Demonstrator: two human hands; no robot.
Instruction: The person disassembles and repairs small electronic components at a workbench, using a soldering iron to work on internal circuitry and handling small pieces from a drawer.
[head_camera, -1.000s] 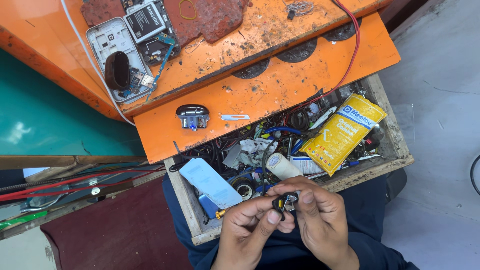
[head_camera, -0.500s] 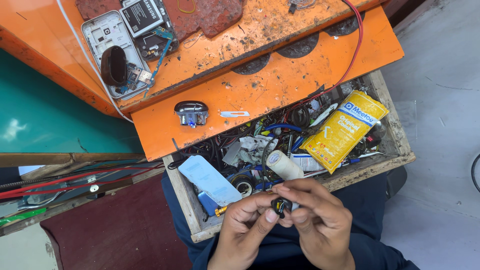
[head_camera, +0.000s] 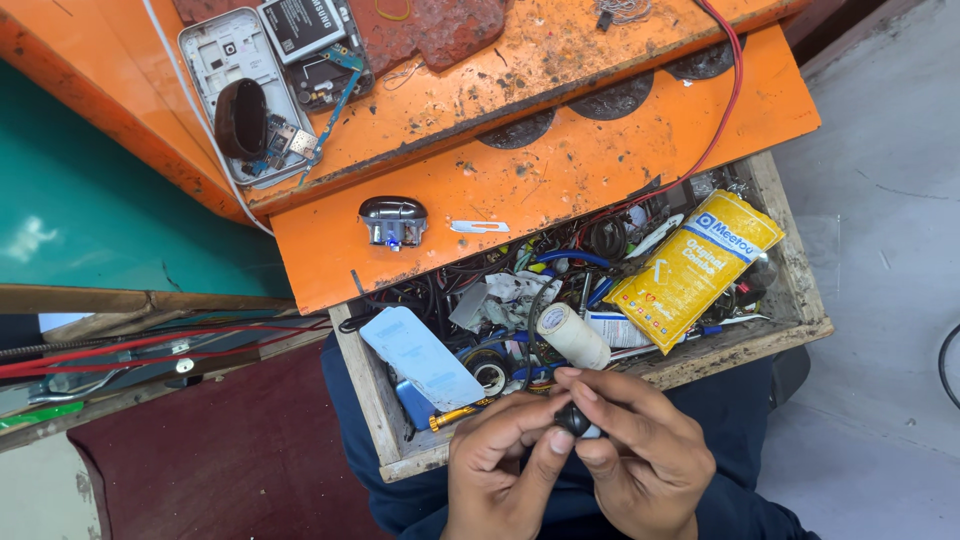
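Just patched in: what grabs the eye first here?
Both hands, left hand and right hand, pinch a small dark part over the open wooden drawer of clutter. A yellow packet lies at its right, and an opened phone sits on the orange bench top-left.

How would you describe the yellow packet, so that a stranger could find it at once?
Find the open wooden drawer under the orange workbench, full of wires and small parts. At its right end lies the yellow packet, flat and tilted. It is the only bright yellow thing there, larger than the white thread spool beside it.

Both hands (head_camera: 580, 460) — small black part (head_camera: 574, 419)
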